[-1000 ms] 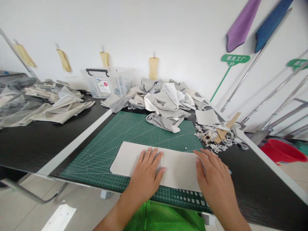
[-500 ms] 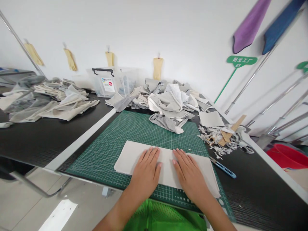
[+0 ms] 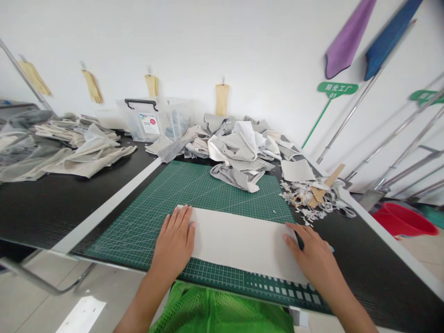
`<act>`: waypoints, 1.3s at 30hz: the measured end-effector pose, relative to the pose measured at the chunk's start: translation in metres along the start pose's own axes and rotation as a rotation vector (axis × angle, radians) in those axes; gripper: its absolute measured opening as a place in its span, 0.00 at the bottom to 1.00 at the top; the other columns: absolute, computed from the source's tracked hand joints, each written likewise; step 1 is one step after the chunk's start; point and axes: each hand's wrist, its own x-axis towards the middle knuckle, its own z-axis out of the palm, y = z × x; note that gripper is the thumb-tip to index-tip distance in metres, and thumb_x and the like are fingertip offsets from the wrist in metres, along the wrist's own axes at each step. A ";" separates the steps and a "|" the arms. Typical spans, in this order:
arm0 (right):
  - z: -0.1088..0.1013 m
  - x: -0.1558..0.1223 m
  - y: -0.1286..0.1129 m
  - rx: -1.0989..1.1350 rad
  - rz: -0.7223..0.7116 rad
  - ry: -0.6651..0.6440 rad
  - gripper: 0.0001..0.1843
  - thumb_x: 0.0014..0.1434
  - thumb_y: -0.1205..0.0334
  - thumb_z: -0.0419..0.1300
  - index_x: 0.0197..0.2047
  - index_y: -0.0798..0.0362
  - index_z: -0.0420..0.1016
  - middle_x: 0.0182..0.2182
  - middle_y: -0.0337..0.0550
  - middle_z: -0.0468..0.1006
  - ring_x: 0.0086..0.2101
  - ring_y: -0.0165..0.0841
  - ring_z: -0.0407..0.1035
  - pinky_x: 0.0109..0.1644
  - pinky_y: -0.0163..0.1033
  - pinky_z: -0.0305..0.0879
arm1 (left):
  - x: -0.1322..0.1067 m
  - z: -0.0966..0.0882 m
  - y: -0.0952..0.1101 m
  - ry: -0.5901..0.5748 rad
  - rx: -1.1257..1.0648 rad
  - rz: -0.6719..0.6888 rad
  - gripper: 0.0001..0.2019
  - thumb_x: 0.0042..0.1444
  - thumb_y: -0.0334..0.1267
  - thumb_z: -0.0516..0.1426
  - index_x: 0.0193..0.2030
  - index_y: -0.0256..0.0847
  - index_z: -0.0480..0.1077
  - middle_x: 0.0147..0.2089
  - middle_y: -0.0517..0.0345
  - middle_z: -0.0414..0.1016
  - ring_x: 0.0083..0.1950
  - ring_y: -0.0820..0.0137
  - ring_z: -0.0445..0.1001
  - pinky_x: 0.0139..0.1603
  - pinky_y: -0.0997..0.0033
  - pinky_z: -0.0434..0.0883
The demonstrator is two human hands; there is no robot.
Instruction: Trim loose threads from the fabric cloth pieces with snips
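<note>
A long off-white fabric piece (image 3: 239, 240) lies flat on the green cutting mat (image 3: 138, 226) near the table's front edge. My left hand (image 3: 175, 240) rests on its left end, fingers stretched out and the thumb a little apart. At the right end, my right hand (image 3: 310, 252) touches the fabric with its thumb and forefinger spread, the other fingers bent past the edge and partly hidden. Just beyond the right hand, the tip of a light-blue handle (image 3: 332, 249) peeks out; the hand covers the rest of that tool.
A heap of grey and white cloth pieces (image 3: 236, 148) sits at the mat's back edge. Fluffy scraps and brown strips (image 3: 317, 199) lie to the right. Further left are more cloth piles (image 3: 76, 143) and a clear plastic box (image 3: 138, 125). A red bucket (image 3: 404, 219) stands beyond the table.
My hands have slid apart from the middle of the fabric, the left to its left end and the right to its right end. The view has shifted slightly.
</note>
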 end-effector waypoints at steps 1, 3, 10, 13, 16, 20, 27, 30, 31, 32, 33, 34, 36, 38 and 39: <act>-0.004 0.001 0.000 0.031 0.046 -0.008 0.25 0.66 0.48 0.49 0.59 0.50 0.71 0.54 0.50 0.75 0.53 0.46 0.70 0.55 0.52 0.65 | 0.000 0.001 0.001 0.005 0.002 0.004 0.27 0.69 0.44 0.46 0.72 0.39 0.57 0.72 0.50 0.59 0.75 0.53 0.53 0.72 0.44 0.55; -0.009 0.003 0.002 0.140 0.133 -0.055 0.26 0.65 0.46 0.52 0.59 0.51 0.70 0.52 0.51 0.75 0.47 0.44 0.73 0.51 0.48 0.68 | 0.000 0.002 0.002 0.011 0.005 0.008 0.27 0.69 0.44 0.46 0.72 0.39 0.58 0.72 0.49 0.59 0.75 0.52 0.53 0.72 0.44 0.55; -0.004 0.013 0.034 0.612 0.329 -0.323 0.35 0.56 0.38 0.61 0.57 0.54 0.66 0.38 0.48 0.79 0.28 0.34 0.72 0.25 0.35 0.64 | 0.000 0.002 0.001 -0.003 0.032 0.012 0.27 0.69 0.44 0.46 0.72 0.38 0.57 0.73 0.49 0.59 0.75 0.53 0.53 0.73 0.44 0.54; -0.004 0.015 0.037 0.694 0.389 -0.473 0.37 0.54 0.38 0.63 0.56 0.56 0.67 0.28 0.44 0.78 0.22 0.34 0.70 0.20 0.34 0.61 | 0.000 0.001 0.002 -0.011 0.034 0.005 0.27 0.69 0.44 0.46 0.72 0.38 0.57 0.73 0.49 0.58 0.75 0.53 0.52 0.73 0.45 0.54; -0.017 0.013 0.024 0.841 0.420 -0.617 0.32 0.54 0.41 0.64 0.54 0.55 0.71 0.34 0.49 0.81 0.30 0.40 0.77 0.29 0.38 0.71 | 0.000 0.000 0.003 -0.009 0.015 -0.007 0.27 0.69 0.43 0.46 0.72 0.38 0.58 0.73 0.49 0.59 0.75 0.52 0.52 0.73 0.44 0.54; -0.050 0.013 -0.008 0.979 0.385 -0.618 0.29 0.58 0.43 0.62 0.57 0.51 0.73 0.47 0.55 0.81 0.42 0.46 0.79 0.39 0.44 0.75 | 0.000 -0.002 0.003 0.000 -0.047 -0.025 0.26 0.69 0.43 0.47 0.71 0.40 0.59 0.72 0.49 0.60 0.75 0.52 0.53 0.73 0.44 0.53; -0.098 0.031 -0.087 0.978 0.174 -0.454 0.28 0.60 0.43 0.59 0.59 0.49 0.72 0.41 0.51 0.81 0.36 0.44 0.77 0.34 0.42 0.74 | 0.001 -0.004 0.002 0.009 -0.105 -0.036 0.25 0.68 0.43 0.48 0.69 0.42 0.62 0.71 0.49 0.62 0.74 0.53 0.54 0.73 0.43 0.54; -0.099 0.044 -0.132 0.952 0.079 -0.460 0.21 0.59 0.46 0.60 0.50 0.50 0.73 0.31 0.42 0.78 0.27 0.36 0.73 0.25 0.35 0.67 | 0.001 -0.004 -0.001 -0.008 -0.128 -0.050 0.24 0.68 0.43 0.48 0.68 0.41 0.63 0.70 0.48 0.63 0.74 0.54 0.55 0.73 0.43 0.54; -0.096 0.049 -0.146 0.932 0.044 -0.490 0.19 0.60 0.47 0.60 0.48 0.50 0.72 0.28 0.40 0.76 0.26 0.34 0.72 0.23 0.34 0.65 | 0.001 -0.004 -0.001 -0.015 -0.144 -0.056 0.24 0.69 0.43 0.48 0.68 0.40 0.63 0.70 0.48 0.64 0.74 0.55 0.55 0.73 0.43 0.54; -0.091 0.054 -0.160 0.915 0.008 -0.520 0.17 0.60 0.48 0.59 0.46 0.50 0.71 0.27 0.38 0.74 0.24 0.33 0.71 0.22 0.33 0.64 | 0.001 -0.004 -0.002 -0.019 -0.165 -0.063 0.23 0.69 0.43 0.47 0.68 0.40 0.63 0.69 0.48 0.64 0.74 0.55 0.56 0.73 0.43 0.54; -0.084 0.058 -0.173 0.896 -0.026 -0.547 0.15 0.60 0.49 0.59 0.45 0.50 0.69 0.26 0.36 0.73 0.23 0.32 0.70 0.22 0.33 0.63 | 0.002 -0.005 -0.003 -0.020 -0.193 -0.072 0.23 0.69 0.42 0.47 0.67 0.40 0.63 0.69 0.48 0.65 0.73 0.56 0.56 0.73 0.43 0.53; -0.075 0.063 -0.186 0.870 -0.058 -0.572 0.14 0.61 0.50 0.58 0.44 0.50 0.68 0.26 0.36 0.73 0.22 0.32 0.70 0.22 0.33 0.63 | 0.002 -0.006 -0.004 -0.014 -0.227 -0.081 0.22 0.69 0.42 0.47 0.67 0.40 0.64 0.68 0.48 0.66 0.73 0.56 0.57 0.73 0.44 0.53; -0.056 0.071 -0.210 0.804 -0.149 -0.614 0.10 0.63 0.53 0.55 0.43 0.50 0.67 0.26 0.35 0.73 0.20 0.30 0.69 0.23 0.34 0.62 | 0.004 -0.009 -0.007 0.006 -0.316 -0.104 0.21 0.69 0.42 0.46 0.65 0.40 0.65 0.66 0.48 0.68 0.72 0.57 0.59 0.73 0.45 0.54; -0.035 0.076 -0.232 0.702 -0.247 -0.612 0.07 0.64 0.57 0.53 0.42 0.50 0.66 0.25 0.35 0.72 0.19 0.29 0.68 0.26 0.34 0.61 | 0.005 -0.013 -0.010 0.030 -0.434 -0.148 0.20 0.69 0.42 0.46 0.63 0.41 0.68 0.64 0.49 0.70 0.70 0.58 0.62 0.72 0.48 0.57; -0.024 0.078 -0.242 0.644 -0.292 -0.584 0.05 0.64 0.60 0.52 0.41 0.51 0.66 0.24 0.34 0.72 0.20 0.29 0.68 0.29 0.34 0.60 | 0.005 -0.015 -0.012 0.042 -0.503 -0.188 0.20 0.70 0.43 0.45 0.61 0.42 0.69 0.63 0.49 0.71 0.68 0.59 0.64 0.71 0.50 0.59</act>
